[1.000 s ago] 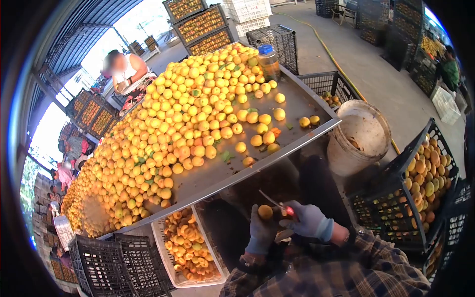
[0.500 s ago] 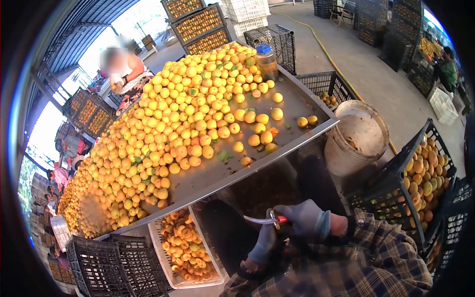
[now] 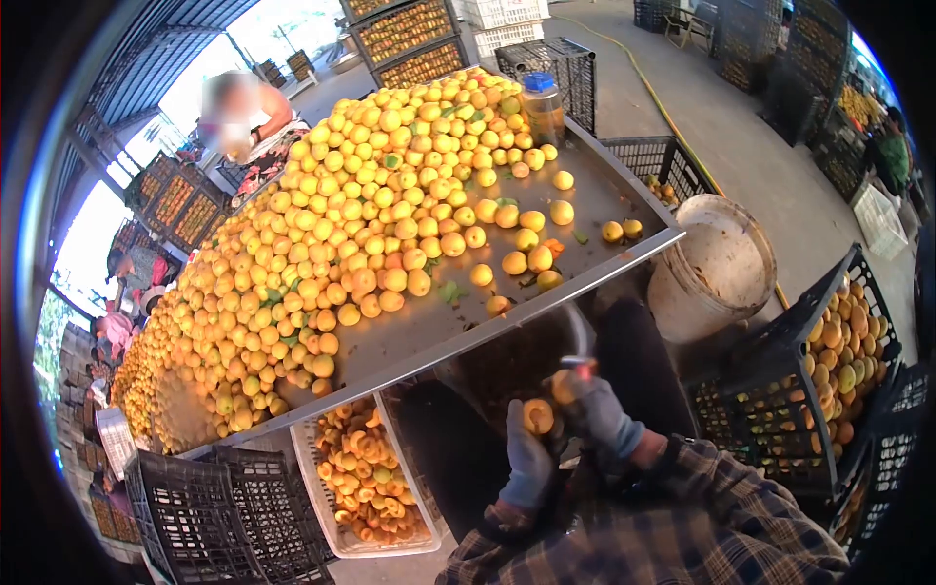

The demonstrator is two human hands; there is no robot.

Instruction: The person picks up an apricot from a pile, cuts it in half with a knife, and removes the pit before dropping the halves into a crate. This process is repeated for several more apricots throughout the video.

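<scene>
Grey gloves cover both hands above the lap. My left hand is closed around a fruit half, its cut face showing. My right hand grips a curved knife by its red handle, blade pointing up, and also holds another orange fruit piece against its fingers. The two pieces are close together but apart. Beyond the hands, a heap of yellow-orange fruit lies on a metal table.
A white crate of cut fruit stands at lower left beside black crates. On the right are a dirty white bucket and a black crate of fruit. A blue-lidded jar and a person are beyond.
My hands have moved apart, and two separate fruit pieces now show. The knife has swung from lying across my left hand to pointing upward. The view has shifted slightly.
</scene>
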